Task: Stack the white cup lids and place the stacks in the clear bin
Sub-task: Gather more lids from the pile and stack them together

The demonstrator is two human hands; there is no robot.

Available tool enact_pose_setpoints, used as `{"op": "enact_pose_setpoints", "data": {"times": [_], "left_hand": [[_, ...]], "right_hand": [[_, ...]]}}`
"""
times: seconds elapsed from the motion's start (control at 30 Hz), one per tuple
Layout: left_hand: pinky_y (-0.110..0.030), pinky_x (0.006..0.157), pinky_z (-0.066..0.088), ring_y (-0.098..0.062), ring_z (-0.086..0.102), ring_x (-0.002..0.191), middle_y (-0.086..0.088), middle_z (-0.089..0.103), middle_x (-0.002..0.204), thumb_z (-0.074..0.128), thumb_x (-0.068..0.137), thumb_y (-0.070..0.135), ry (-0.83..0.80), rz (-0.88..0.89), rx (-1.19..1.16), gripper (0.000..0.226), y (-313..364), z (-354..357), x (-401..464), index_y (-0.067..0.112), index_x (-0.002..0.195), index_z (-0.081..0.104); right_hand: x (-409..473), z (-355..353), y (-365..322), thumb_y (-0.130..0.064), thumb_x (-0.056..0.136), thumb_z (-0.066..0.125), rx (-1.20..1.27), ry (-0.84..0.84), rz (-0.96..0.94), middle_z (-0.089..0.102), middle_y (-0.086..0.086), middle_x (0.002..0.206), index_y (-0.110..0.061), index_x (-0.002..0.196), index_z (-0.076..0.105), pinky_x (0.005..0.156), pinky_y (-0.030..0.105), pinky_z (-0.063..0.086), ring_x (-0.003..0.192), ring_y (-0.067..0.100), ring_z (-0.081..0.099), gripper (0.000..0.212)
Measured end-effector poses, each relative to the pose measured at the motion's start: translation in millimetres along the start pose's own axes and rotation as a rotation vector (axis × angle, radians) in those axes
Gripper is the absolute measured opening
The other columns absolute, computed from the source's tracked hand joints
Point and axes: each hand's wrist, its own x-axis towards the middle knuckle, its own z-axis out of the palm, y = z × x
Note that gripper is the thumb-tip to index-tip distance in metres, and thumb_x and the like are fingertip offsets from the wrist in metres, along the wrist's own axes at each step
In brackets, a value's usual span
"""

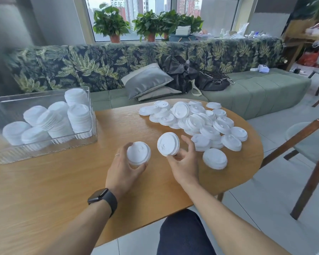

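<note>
A short stack of white lids [138, 153] is sitting in the left hand [123, 169], fingers curling round it. The right hand [184, 162] is pinching a second small stack [168, 143], tilted on edge. Loose lids [197, 120] are lying heaped on the wooden surface [63, 181] beyond. The clear bin [44, 150] at left is holding finished stacks [50, 120].

We're looking from head height, forward and down across the wooden table [44, 190], and it's the only view we've got. The wide lens bends the edges. Both forearms reach in from the bottom, so the hands sit close below us; the clear bin [92, 137] lies left, the sofa [256, 89] and window [155, 8] face us farther off.
</note>
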Motion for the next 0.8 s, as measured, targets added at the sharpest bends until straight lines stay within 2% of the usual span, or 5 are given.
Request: {"op": "enact_pose_setpoints", "data": {"times": [0.2, 0.3, 0.43, 0.63, 0.8], "left_hand": [[-0.036, 0.098, 0.050, -0.014, 0.051, 0.129, 0.010, 0.049, 0.145, 0.083, 0.081, 0.046, 0.078, -0.033, 0.030, 0.078, -41, -46, -11, 0.033, 0.144, 0.039], [-0.030, 0.097, 0.046, -0.011, 0.049, 0.131, 0.012, 0.050, 0.142, 0.084, 0.079, 0.047, 0.111, -0.045, 0.047, 0.080, -59, -64, -19, 0.032, 0.144, 0.040], [-0.028, 0.097, 0.043, -0.011, 0.049, 0.131, 0.012, 0.051, 0.140, 0.083, 0.079, 0.048, 0.158, -0.062, 0.057, 0.079, -77, -85, -27, 0.030, 0.143, 0.041], [-0.028, 0.097, 0.045, -0.014, 0.052, 0.128, 0.009, 0.051, 0.141, 0.081, 0.077, 0.052, 0.220, -0.082, 0.027, 0.081, -89, -97, -38, 0.027, 0.143, 0.041], [-0.040, 0.099, 0.053, -0.016, 0.055, 0.126, 0.009, 0.052, 0.142, 0.075, 0.074, 0.065, 0.253, -0.100, -0.019, 0.089, -91, -97, -40, 0.030, 0.146, 0.036]], "right_hand": [[-11, 52, -11, -0.003, 0.086, 0.073, 0.208, -0.252, 0.237, 0.081, -0.004, 0.100, -0.021, 0.112, 0.070, 0.091, 0.037, 0.061, 0.093, 0.014, 0.077, 0.032], [-18, 74, -16, 0.006, 0.089, 0.064, 0.316, -0.391, 0.302, 0.080, 0.009, 0.105, -0.008, 0.111, 0.074, 0.091, 0.039, 0.062, 0.102, 0.026, 0.076, 0.028], [-24, 97, -23, 0.008, 0.092, 0.053, 0.336, -0.527, 0.333, 0.079, 0.016, 0.105, -0.004, 0.114, 0.073, 0.091, 0.043, 0.062, 0.102, 0.033, 0.075, 0.032], [-28, 119, -27, 0.009, 0.094, 0.038, 0.403, -0.566, 0.360, 0.079, 0.012, 0.105, -0.011, 0.114, 0.073, 0.083, 0.036, 0.060, 0.096, 0.025, 0.076, 0.045], [-28, 124, -24, 0.005, 0.097, 0.035, 0.485, -0.532, 0.405, 0.078, 0.005, 0.111, -0.019, 0.119, 0.070, 0.084, 0.031, 0.056, 0.095, 0.017, 0.073, 0.047]]}}
